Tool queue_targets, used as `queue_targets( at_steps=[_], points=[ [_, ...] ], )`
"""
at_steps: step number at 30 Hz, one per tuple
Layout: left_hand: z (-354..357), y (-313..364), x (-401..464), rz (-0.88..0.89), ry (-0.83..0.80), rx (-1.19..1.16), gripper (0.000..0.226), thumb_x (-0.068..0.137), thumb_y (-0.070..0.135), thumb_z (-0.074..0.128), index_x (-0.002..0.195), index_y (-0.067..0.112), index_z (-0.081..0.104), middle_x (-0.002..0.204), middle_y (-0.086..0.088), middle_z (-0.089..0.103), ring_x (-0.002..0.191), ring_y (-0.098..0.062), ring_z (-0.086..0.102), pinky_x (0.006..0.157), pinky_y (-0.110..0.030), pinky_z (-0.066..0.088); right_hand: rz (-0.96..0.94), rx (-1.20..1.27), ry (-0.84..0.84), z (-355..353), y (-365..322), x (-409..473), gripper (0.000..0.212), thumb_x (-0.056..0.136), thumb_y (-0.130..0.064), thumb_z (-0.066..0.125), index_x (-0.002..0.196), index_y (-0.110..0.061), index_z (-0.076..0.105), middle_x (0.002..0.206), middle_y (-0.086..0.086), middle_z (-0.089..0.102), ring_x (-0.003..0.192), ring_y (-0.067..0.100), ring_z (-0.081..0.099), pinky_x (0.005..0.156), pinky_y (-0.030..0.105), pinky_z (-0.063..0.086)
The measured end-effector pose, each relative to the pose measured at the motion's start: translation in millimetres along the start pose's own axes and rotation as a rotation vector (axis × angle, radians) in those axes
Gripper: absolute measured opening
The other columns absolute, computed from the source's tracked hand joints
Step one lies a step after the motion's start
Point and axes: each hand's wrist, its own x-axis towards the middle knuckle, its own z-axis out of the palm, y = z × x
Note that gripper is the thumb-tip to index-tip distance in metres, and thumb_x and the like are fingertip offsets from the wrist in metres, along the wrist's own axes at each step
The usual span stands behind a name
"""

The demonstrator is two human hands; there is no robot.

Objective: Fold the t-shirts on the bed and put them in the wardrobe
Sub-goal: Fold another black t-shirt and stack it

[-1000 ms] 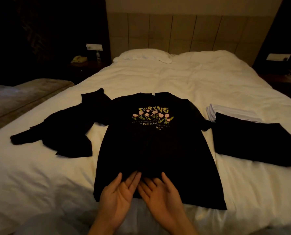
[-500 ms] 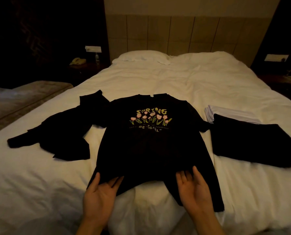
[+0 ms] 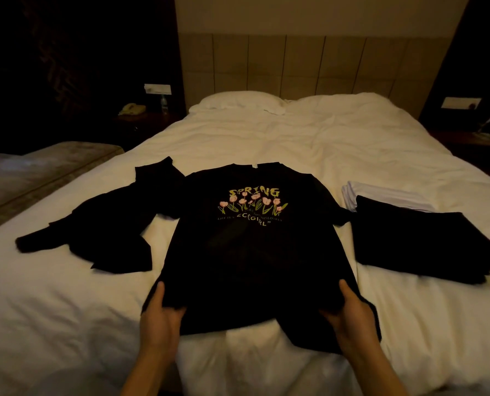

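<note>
T-shirts laid open: you have one, the printed black t-shirt point(image 3: 252, 252), spread face up at the middle of the bed point(image 3: 323, 144), collar toward the headboard point(image 3: 295, 64).
Crumpled garments: one black garment point(image 3: 101, 232) lies unfolded just left of it, touching its left sleeve.
Folded pile: on the right you have a folded black stack point(image 3: 421, 238) partly covering a folded white stack point(image 3: 381, 195); how many pieces each holds cannot be counted.
Pillows: one white pillow point(image 3: 238, 101) shows at the head of the bed.
Bedside things: a telephone point(image 3: 132, 109) and a small bottle point(image 3: 164, 103) stand on the dark nightstand at the left.
Hard to read: the print's top word reads "SPRING" over pink flowers; the lower lines are creased and only "GIRL" is legible. The room's corners are too dark to make out.
Cut off: your forearms leave the bottom edge, and the shirt's hem dips over the near edge of the bed between your hands.
Left hand point(image 3: 159, 318): it grips the shirt's lower left edge, thumb on top, fingers hidden under the cloth.
Right hand point(image 3: 349, 312): it grips the lower right edge likewise, thumb on top.
Hands together: well apart, one at each side of the hem.
</note>
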Motion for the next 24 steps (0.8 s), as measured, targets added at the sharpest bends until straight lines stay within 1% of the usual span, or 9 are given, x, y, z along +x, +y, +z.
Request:
queue_targets(
  at_steps=[2, 3, 6, 10, 12, 14, 17, 20, 24],
  points=[
    [-5, 8, 1, 0.075, 0.067, 0.084, 0.035, 0.103, 0.031, 0.042, 0.119, 0.012, 0.067, 0.106, 0.002, 0.073, 0.096, -0.014, 0.07, 0.078, -0.025, 0.058, -0.139, -0.2, 0.084, -11, -5, 4, 0.024, 0.101, -0.032, 0.051, 0.098, -0.009, 0.059, 0.081, 0.009, 0.057, 0.069, 0.023, 0.054, 0.058, 0.032, 0.041],
    [-10, 12, 3, 0.114, 0.092, 0.133, 0.035, 0.102, 0.034, 0.046, 0.121, 0.013, 0.065, 0.105, 0.0, 0.072, 0.103, -0.019, 0.068, 0.085, -0.03, 0.057, -0.181, -0.252, 0.086, -16, -7, 6, 0.027, 0.101, -0.033, 0.051, 0.091, -0.01, 0.058, 0.075, 0.008, 0.053, 0.066, 0.022, 0.05, 0.057, 0.031, 0.038],
    [-27, 17, 12, 0.179, 0.14, 0.284, 0.036, 0.089, 0.049, 0.058, 0.107, 0.02, 0.07, 0.116, -0.003, 0.069, 0.119, -0.026, 0.06, 0.109, -0.048, 0.042, -0.214, -0.301, 0.129, -26, -3, 10, 0.035, 0.099, -0.04, 0.05, 0.103, -0.007, 0.058, 0.075, 0.005, 0.05, 0.068, 0.022, 0.048, 0.06, 0.03, 0.038],
    [-29, 17, 7, 0.172, 0.113, 0.333, 0.023, 0.101, 0.025, 0.048, 0.113, 0.018, 0.067, 0.113, -0.003, 0.068, 0.116, -0.025, 0.059, 0.107, -0.043, 0.041, -0.209, -0.249, 0.163, -33, 2, 6, 0.029, 0.099, -0.032, 0.054, 0.111, -0.007, 0.059, 0.1, 0.02, 0.062, 0.091, 0.035, 0.059, 0.079, 0.041, 0.047],
    [-30, 15, 3, 0.172, 0.109, 0.437, 0.029, 0.1, 0.022, 0.051, 0.123, 0.007, 0.063, 0.115, -0.011, 0.066, 0.115, -0.029, 0.059, 0.107, -0.043, 0.041, -0.192, -0.209, 0.146, -38, 4, 2, 0.03, 0.099, -0.027, 0.054, 0.113, -0.001, 0.059, 0.097, 0.021, 0.062, 0.084, 0.034, 0.058, 0.07, 0.039, 0.046],
    [-36, 12, 2, 0.2, 0.103, 0.559, 0.034, 0.098, 0.022, 0.056, 0.125, 0.002, 0.061, 0.117, -0.016, 0.064, 0.116, -0.032, 0.057, 0.108, -0.047, 0.041, -0.169, -0.167, 0.15, -41, 3, -1, 0.035, 0.099, -0.024, 0.053, 0.123, 0.001, 0.057, 0.084, 0.012, 0.057, 0.07, 0.027, 0.054, 0.057, 0.034, 0.043],
    [-38, 17, -3, 0.325, 0.062, 0.71, 0.029, 0.098, 0.016, 0.056, 0.125, 0.006, 0.062, 0.118, -0.01, 0.063, 0.12, -0.03, 0.055, 0.108, -0.044, 0.039, -0.18, -0.05, 0.109, -46, -5, -7, 0.024, 0.101, -0.013, 0.047, 0.122, -0.007, 0.058, 0.086, 0.006, 0.064, 0.062, 0.017, 0.066, 0.047, 0.024, 0.051],
    [-40, 27, -8, 0.384, 0.045, 0.732, 0.031, 0.1, 0.015, 0.053, 0.129, 0.007, 0.06, 0.124, -0.01, 0.063, 0.122, -0.027, 0.054, 0.109, -0.045, 0.038, -0.288, -0.003, 0.108, -52, -12, -15, 0.022, 0.102, -0.008, 0.044, 0.116, -0.01, 0.06, 0.068, -0.006, 0.07, 0.053, 0.005, 0.064, 0.044, 0.016, 0.049],
    [-38, 35, -16, 0.39, 0.109, 0.688, 0.032, 0.099, 0.011, 0.054, 0.126, -0.005, 0.06, 0.124, -0.015, 0.062, 0.119, -0.029, 0.055, 0.11, -0.043, 0.038, -0.301, 0.008, 0.144, -63, -6, -16, 0.025, 0.101, -0.009, 0.045, 0.124, -0.012, 0.056, 0.087, 0.004, 0.063, 0.065, 0.012, 0.064, 0.044, 0.017, 0.05]
  ],
)
